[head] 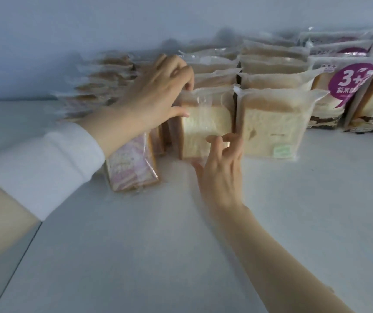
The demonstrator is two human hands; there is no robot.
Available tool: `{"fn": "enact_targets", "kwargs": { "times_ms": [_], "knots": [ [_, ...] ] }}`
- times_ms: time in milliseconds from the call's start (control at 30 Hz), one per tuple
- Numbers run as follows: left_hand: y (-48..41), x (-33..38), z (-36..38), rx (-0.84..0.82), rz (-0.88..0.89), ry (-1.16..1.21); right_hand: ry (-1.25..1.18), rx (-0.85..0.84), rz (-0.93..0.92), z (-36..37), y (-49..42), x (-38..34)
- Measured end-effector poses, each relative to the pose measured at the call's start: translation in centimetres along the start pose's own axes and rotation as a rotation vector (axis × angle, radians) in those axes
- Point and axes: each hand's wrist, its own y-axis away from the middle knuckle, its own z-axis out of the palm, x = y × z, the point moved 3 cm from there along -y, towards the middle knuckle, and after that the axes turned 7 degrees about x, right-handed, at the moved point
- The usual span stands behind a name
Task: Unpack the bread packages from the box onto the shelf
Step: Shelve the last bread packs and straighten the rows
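A person's two bare hands steady an upright clear plastic package of white sliced bread [205, 123] at the front of a row on a pale white shelf [181, 245]. The left hand [158, 93], reaching in from the left in a white cuffed sleeve [43, 168], bends at the wrist and arches over the package's top left corner; its fingertips pinch the crimped upper seal while the thumb lies across the front face. The right hand [220, 170] comes up from below on a bare, outstretched forearm, palm turned away from the camera, its fingers loosely spread and curled against the package's lower right edge, the thumb down near the bottom corner where the wrapper meets the shelf.

The held package stands just beside a matching clear-wrapped white bread package bearing a small green label [271, 129], their sides touching or nearly so. Further identical packages [269, 64] line up behind both, toward a plain pale wall [90, 26]. To the right stand bread packages printed with a purple "3+" badge [348, 84]. To the left, partly hidden under the left wrist, a pink-and-white marbled bread package [131, 168] leans at the head of a blurred row. The source box does not appear in this view.
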Motion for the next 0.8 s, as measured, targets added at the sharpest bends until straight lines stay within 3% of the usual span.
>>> {"fn": "enact_targets", "kwargs": {
  "times_ms": [167, 400, 500, 600, 800],
  "knots": [
    [0.0, -0.4, 0.4, -0.003, 0.056, 0.017, 0.016, 0.035, 0.025, 0.7, -1.2, -0.4],
    [7.4, -4.8, -5.2, 0.068, -0.161, 0.06, -0.279, -0.219, -0.004, -0.7, 2.4, -4.8],
    [11.0, -7.3, -4.4, -0.029, -0.144, 0.004, -0.244, -0.276, 0.047, 1.5, 3.5, -7.5],
    [11.7, -8.1, -2.9, -0.067, -0.118, 0.07, -0.212, -0.165, 0.11, 2.9, 3.6, -8.4],
    [9.7, -7.6, -2.5, 0.097, 0.035, 0.169, -0.257, 0.161, 0.2, 3.5, 3.1, -8.7]
  ]
}}
